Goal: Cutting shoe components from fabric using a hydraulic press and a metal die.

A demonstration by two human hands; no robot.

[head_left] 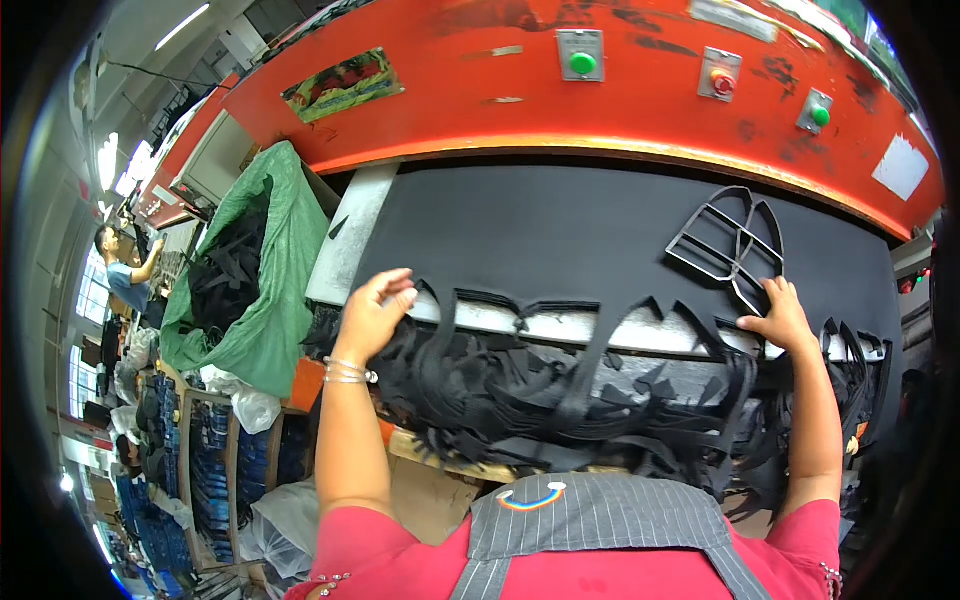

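A black sheet [520,230] lies on the pale work surface, its front edge cut into notches and strips. A steel-edged cutting die [740,245] with inner cross-bars rests on the sheet's right part. My right hand [785,318] has its fingers and thumb closed around the die's near tip. At the sheet's left front corner is my left hand [376,315], with fingers bent and apart and nothing visible in them. Black offcut strips [540,385] hang in a tangled heap along the near edge, between my two arms.
An orange-red machine beam [450,90] with green and red buttons spans the far side. To the left stands a green sack [285,260] full of black scraps. Shelves with dark blue stacked pieces [210,465] are at lower left. Another person [128,280] stands far left.
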